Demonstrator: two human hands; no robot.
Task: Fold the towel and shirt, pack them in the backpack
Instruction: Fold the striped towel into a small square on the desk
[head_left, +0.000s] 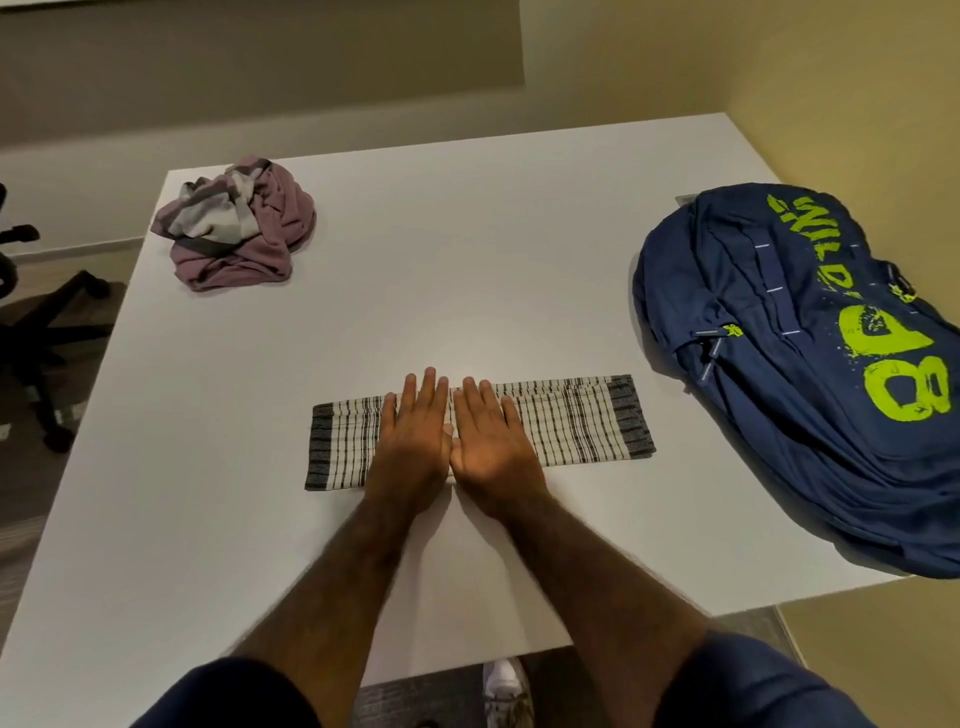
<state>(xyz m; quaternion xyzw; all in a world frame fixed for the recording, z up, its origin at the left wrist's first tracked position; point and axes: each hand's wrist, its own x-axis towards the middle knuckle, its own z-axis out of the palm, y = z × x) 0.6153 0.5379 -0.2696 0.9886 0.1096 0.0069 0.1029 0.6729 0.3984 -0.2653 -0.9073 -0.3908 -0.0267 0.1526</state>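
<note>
Fingers straight, gripping nothing, left hand (413, 441) and right hand (491, 441) press side by side on folded striped towel (576, 421) on bench (415, 260); shirt (239, 223) crumpled far-left; backpack (795, 374) right, apparently zipped.

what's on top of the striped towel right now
Both hands, left hand and right hand, press flat side by side on the folded towel. Its middle is covered by them; nothing else lies on it.

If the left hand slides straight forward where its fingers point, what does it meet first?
Nothing, it seems: past the towel the left hand crosses only bare table; the shirt lies well to the left.
</note>
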